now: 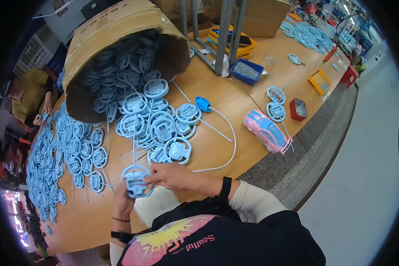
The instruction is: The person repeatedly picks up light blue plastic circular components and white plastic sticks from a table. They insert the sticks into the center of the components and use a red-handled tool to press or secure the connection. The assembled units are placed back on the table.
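Observation:
A light blue toy steering wheel point(137, 185) with a recessed middle is held close in front of me at the table's near edge. My left hand point(123, 197) grips its left and lower rim, fingers closed. My right hand point(169, 175) reaches in from the right, its fingers pinched against the middle of the wheel. A bit of red shows by these fingertips; what they pinch is too small to make out. Just beyond lies a pile of similar steering wheels point(163, 128), several with thin rods sticking out.
A tipped cardboard box point(115, 26) spills more wheels. Rightward are a blue plug-like piece point(203, 104) on a white cable, a pink toy car point(268, 132), a blue tray point(247, 72) of small metal parts and a red box point(298, 109). A co-worker point(31, 95) sits across at left.

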Available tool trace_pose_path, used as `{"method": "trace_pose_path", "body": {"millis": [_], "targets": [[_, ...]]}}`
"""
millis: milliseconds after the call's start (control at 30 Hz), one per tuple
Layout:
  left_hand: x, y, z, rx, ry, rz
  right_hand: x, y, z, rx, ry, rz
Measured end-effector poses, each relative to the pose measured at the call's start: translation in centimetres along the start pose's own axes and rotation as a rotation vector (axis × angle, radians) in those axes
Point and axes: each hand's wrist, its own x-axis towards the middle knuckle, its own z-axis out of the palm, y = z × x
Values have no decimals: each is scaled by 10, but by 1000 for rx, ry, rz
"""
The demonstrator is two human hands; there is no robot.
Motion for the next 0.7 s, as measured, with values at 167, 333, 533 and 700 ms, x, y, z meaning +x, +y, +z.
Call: {"method": "trace_pose_path", "body": {"millis": [167, 333, 533, 700], "targets": [[-31, 41, -65, -62, 137, 264, -25, 21, -18, 10, 166, -1], [18, 157, -96, -627, 191, 667, -21, 25, -54, 1, 376, 37], [90, 69, 2, 338, 153, 242, -10, 10, -57, 62, 480, 84], [103, -21, 94, 1423, -245, 734, -15, -1, -54, 7, 552, 104]]}}
